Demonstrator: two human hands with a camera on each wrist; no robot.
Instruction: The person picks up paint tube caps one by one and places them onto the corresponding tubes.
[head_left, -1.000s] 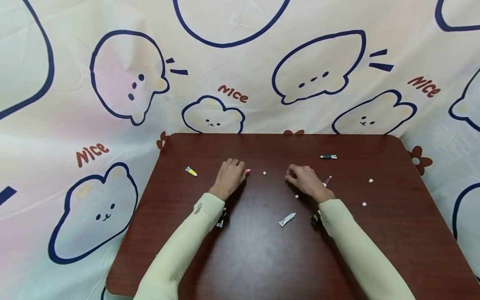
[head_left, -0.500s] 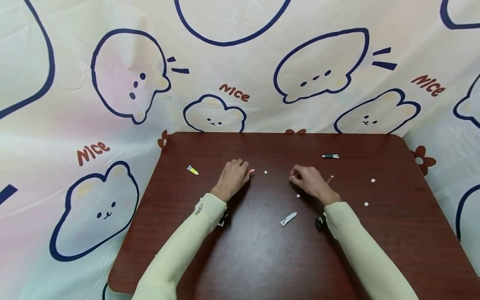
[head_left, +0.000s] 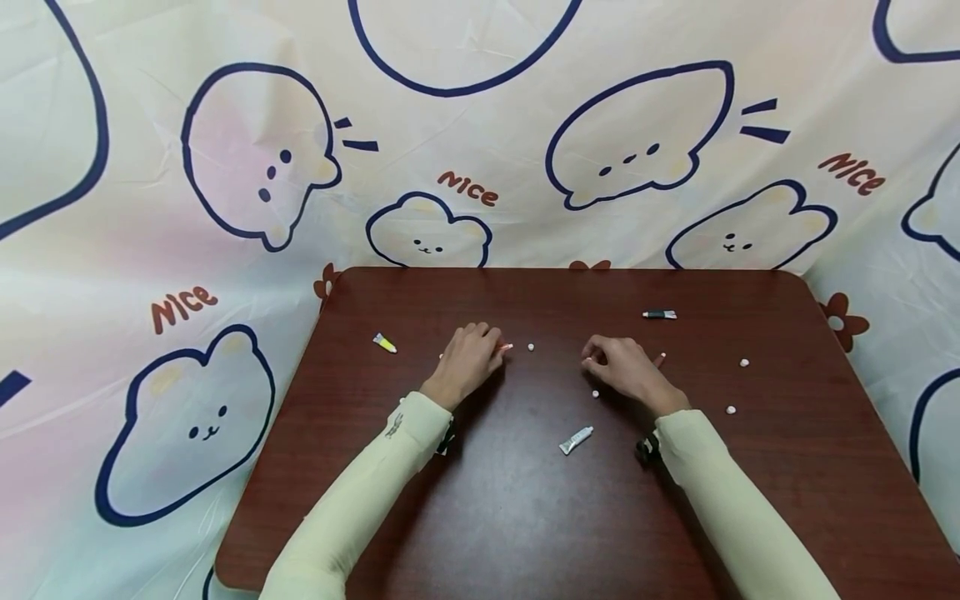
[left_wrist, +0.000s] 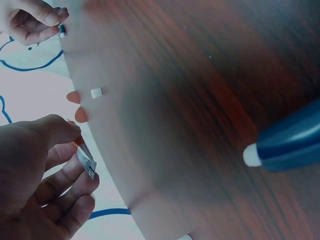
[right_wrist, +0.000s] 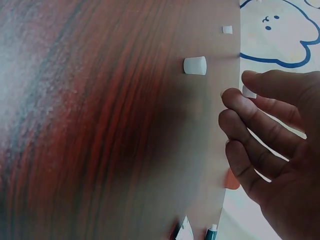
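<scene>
My left hand (head_left: 468,358) holds a small orange paint tube (left_wrist: 82,150) between thumb and fingers. Its crimped silver end shows in the left wrist view, and its pale tip points right in the head view. The right hand (head_left: 626,367) pinches a small white cap (right_wrist: 249,92) between thumb and index finger, the other fingers curled below. Between the hands lies a white cap (head_left: 530,347), with another cap (head_left: 596,394) just below the right hand. A reddish-brown tube (head_left: 660,360) is mostly hidden behind the right hand.
On the brown table (head_left: 510,517) lie a yellow tube (head_left: 385,342) at left, a dark tube (head_left: 660,315) at the back right and a silver-white tube (head_left: 576,440) in front. Two white caps, one farther back (head_left: 744,362), lie right. A blue tube (left_wrist: 295,140) lies near the left wrist.
Both hands have shifted slightly to the right, the left with the orange tube in its fingers. My right hand now covers more of the reddish-brown tube.
</scene>
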